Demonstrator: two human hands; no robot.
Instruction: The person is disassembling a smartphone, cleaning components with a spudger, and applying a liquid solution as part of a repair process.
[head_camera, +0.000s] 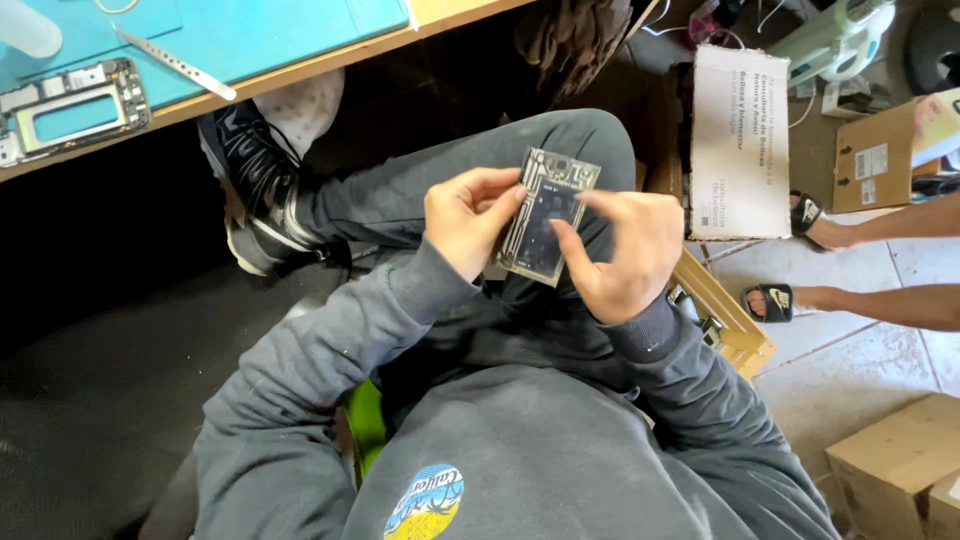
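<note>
At the table's (300, 68) left edge, on a blue mat (260, 30), lies a phone frame (72, 108), with metal tweezers (175, 63) just beside it nearer the front edge. Cardboard boxes (900, 465) stand on the tiled floor (850, 360), where another person's sandalled feet (790, 255) rest.

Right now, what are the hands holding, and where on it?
Both hold a flat dark phone panel: left hand on its left long edge, right hand on its right edge, thumb across the face.
</note>
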